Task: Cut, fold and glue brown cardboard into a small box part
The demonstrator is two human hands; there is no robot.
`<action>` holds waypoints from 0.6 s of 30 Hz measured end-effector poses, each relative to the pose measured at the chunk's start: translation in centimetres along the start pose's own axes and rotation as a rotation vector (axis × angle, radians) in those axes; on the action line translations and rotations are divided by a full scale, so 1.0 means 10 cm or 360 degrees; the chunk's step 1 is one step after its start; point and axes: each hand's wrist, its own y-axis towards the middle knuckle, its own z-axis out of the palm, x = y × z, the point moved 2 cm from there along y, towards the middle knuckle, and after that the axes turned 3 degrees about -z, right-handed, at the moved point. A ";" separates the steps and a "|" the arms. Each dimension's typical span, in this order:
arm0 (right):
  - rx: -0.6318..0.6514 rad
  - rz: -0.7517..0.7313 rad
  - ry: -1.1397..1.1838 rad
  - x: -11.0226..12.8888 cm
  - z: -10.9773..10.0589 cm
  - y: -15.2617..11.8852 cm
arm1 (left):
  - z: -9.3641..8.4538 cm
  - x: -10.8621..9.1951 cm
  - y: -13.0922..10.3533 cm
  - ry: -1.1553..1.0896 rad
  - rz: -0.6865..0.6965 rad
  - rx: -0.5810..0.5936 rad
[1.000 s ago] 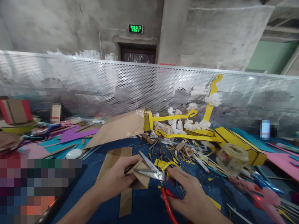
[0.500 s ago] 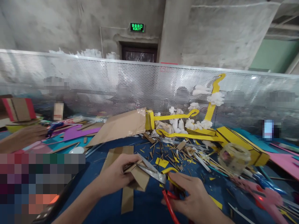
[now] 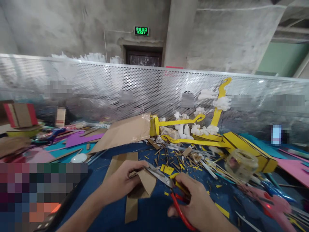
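My left hand is closed on a small folded piece of cardboard, its fingers pinching the upper left edge. In my right hand are scissors with one yellow and one red handle, my fingers wrapped round the grips. The metal blades reach left to the top edge of the cardboard, close to my left fingertips; whether they bite into it I cannot tell. Under my left hand lie a larger cardboard piece and a narrow cardboard strip on the blue table surface.
Cardboard and yellow scraps litter the table beyond my hands. A pink glue gun and a clear jar stand to the right. Yellow shapes and a big cardboard sheet lie before a perforated metal screen.
The scissor blades have swung closer together, and the red handle has shifted right. The folded cardboard has turned slightly in my left hand. At far left another person's hand has drawn back leftward.
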 end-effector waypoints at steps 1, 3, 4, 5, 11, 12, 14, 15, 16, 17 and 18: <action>0.0025 -0.0003 -0.0009 0.02 -0.01 -0.01 | 0.00 0.02 -0.01 0.0023 -0.0023 -0.0007; 0.0105 -0.0008 -0.0014 0.06 -0.04 -0.04 | 0.00 0.03 -0.02 0.0049 -0.0053 -0.0008; 0.0152 -0.0019 -0.0016 0.09 -0.05 -0.05 | 0.00 0.02 -0.02 0.0052 -0.0054 0.0005; 0.0195 -0.0029 -0.0023 0.12 -0.06 -0.05 | 0.00 -0.01 -0.01 0.0054 -0.0045 0.0033; 0.0314 0.0044 -0.0053 0.20 -0.05 -0.03 | 0.01 -0.14 0.05 0.0064 0.0030 0.0120; 0.0326 0.0052 -0.0028 0.20 -0.04 -0.03 | 0.00 -0.15 0.06 0.0081 0.0032 0.0117; 0.0346 0.0032 0.0028 0.21 -0.04 -0.03 | -0.01 -0.15 0.06 0.0127 0.0032 0.0120; 0.0348 -0.0002 0.0054 0.22 -0.04 -0.04 | -0.02 -0.15 0.06 0.0144 0.0038 0.0126; 0.0349 -0.0045 0.0080 0.23 -0.04 -0.04 | -0.02 -0.15 0.06 0.0152 0.0046 0.0130; 0.0349 -0.0085 0.0100 0.24 -0.04 -0.05 | -0.03 -0.15 0.05 0.0150 0.0058 0.0136; 0.0346 -0.0111 0.0112 0.24 -0.04 -0.05 | -0.04 -0.15 0.05 0.0141 0.0073 0.0138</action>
